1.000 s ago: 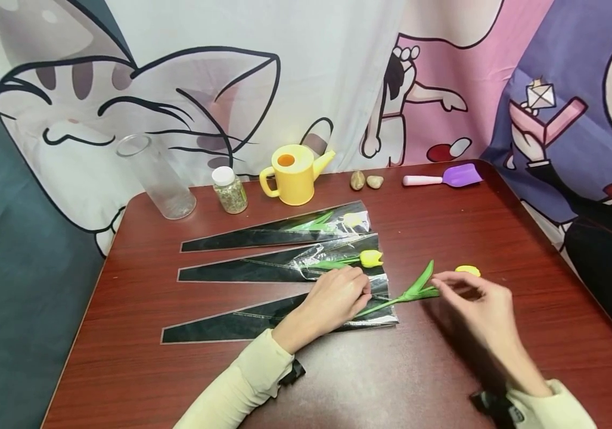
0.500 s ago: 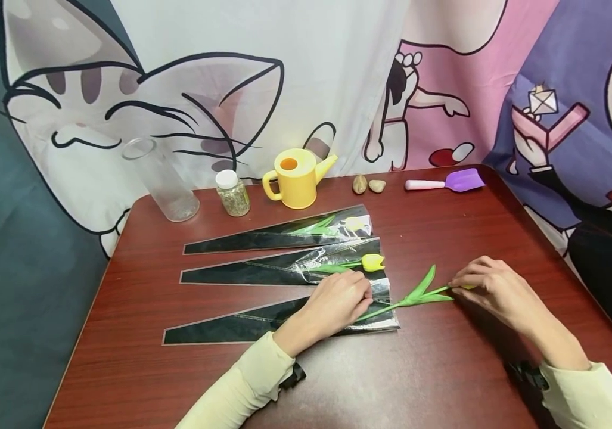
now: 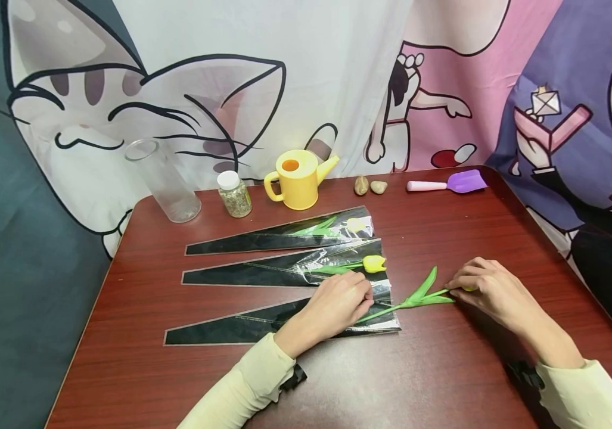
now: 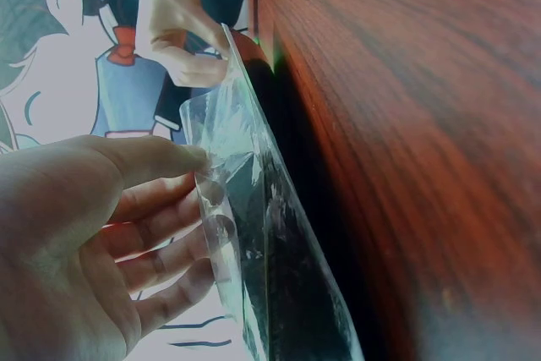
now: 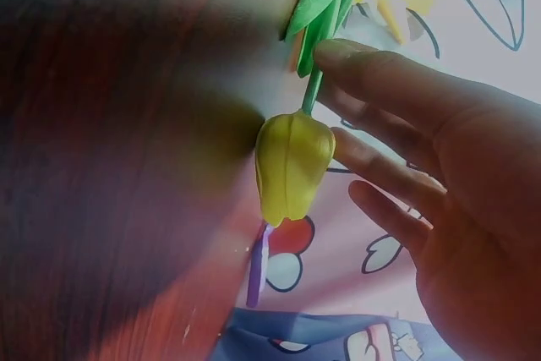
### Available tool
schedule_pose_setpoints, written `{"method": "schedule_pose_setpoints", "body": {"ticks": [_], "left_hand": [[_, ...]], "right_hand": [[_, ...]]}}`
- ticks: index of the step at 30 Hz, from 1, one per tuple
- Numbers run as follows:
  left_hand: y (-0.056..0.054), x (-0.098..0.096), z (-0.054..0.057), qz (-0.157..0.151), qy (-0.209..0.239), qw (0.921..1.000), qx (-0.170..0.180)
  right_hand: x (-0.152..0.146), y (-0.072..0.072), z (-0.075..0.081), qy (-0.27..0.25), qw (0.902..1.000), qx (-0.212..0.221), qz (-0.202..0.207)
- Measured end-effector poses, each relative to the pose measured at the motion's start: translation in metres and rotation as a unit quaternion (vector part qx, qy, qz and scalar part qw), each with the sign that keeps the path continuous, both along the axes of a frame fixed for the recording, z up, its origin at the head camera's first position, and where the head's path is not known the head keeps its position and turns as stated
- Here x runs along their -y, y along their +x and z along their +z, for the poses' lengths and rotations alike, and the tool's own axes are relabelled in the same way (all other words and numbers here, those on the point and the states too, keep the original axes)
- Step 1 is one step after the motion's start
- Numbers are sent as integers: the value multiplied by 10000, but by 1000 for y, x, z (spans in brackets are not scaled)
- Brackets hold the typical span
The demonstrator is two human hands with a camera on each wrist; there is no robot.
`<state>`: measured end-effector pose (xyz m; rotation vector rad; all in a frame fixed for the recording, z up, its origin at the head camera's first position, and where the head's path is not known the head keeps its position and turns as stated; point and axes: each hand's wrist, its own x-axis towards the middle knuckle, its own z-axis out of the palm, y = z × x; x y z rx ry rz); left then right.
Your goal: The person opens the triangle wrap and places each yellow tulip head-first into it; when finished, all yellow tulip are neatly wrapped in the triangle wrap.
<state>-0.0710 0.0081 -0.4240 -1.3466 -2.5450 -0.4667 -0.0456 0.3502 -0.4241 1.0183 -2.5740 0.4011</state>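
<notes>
My right hand (image 3: 496, 293) pinches the stem of a yellow tulip (image 5: 294, 166) just below its bloom. In the head view the hand hides most of that bloom, while the green leaves (image 3: 418, 295) show to its left. The stem's lower end runs into the mouth of the nearest flower sleeve (image 3: 220, 326), which is clear and black. My left hand (image 3: 332, 304) pinches the sleeve's clear upper film (image 4: 221, 137) near the mouth, thumb against the edge. Farther back lie two more sleeves, a middle one (image 3: 230, 273) and a far one (image 3: 236, 241), each with a yellow tulip inside.
Along the back stand a clear glass vase (image 3: 168, 190), a white-lidded jar (image 3: 235, 195) and a yellow watering can (image 3: 297, 185). Two stones (image 3: 362, 185) and a purple trowel (image 3: 463, 182) lie to their right. A printed curtain hangs behind the table.
My right hand has moved right along the flower, from the leaves to the stem below the bloom, and now pinches it there. My left hand stays at the sleeve's mouth.
</notes>
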Motion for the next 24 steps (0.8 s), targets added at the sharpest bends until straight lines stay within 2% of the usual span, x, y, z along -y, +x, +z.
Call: {"method": "schedule_pose_setpoints", "body": {"ticks": [11,19,21,24], "left_hand": [[-1,0,-1,-52,75,10000,-29],[-4,0,-1,-35,133,9999,95],[-4,0,-1,-41,134,9998,117],[-4,-1,-2,-37,154,9997,195]], "right_hand": [[1,2,2,5,9998,-93,197],[26,10,-2,-515,9967,383,505],[33,12,-4,-650,9953,392,600],[44,15,-5,-718,9939,594,592]]}}
